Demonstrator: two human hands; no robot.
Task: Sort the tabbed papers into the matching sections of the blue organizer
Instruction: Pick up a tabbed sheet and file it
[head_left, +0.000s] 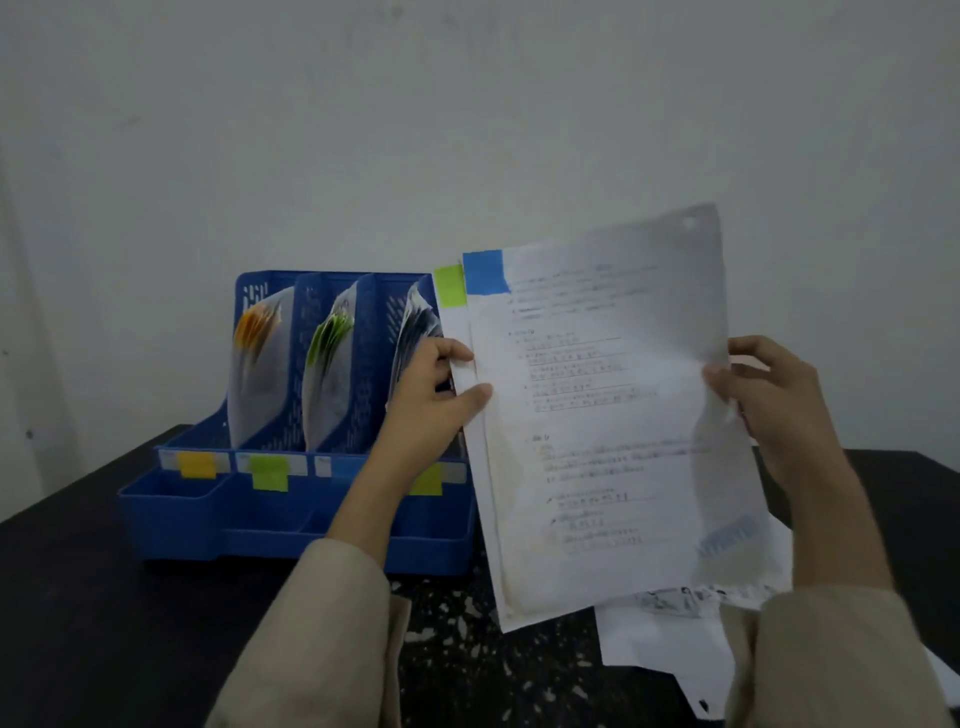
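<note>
Both hands hold up a small stack of printed papers (602, 415) above the dark table, to the right of the blue organizer (208, 514). My left hand (436, 395) pinches the stack's left edge, my right hand (769, 395) pinches its right edge. The front sheet carries a blue tab (485, 273) at its top left; a sheet behind it shows a green tab (450, 286). The organizer's upright sections hold papers with orange tabs (254, 325), green tabs (330, 332) and a darker bundle (418, 325). Yellow (197, 464) and green (269, 472) labels mark its front.
More loose white sheets (665, 639) lie on the table under the held stack, at the right. The organizer has low open trays (171, 491) along its front. A plain pale wall (467, 130) stands right behind the table.
</note>
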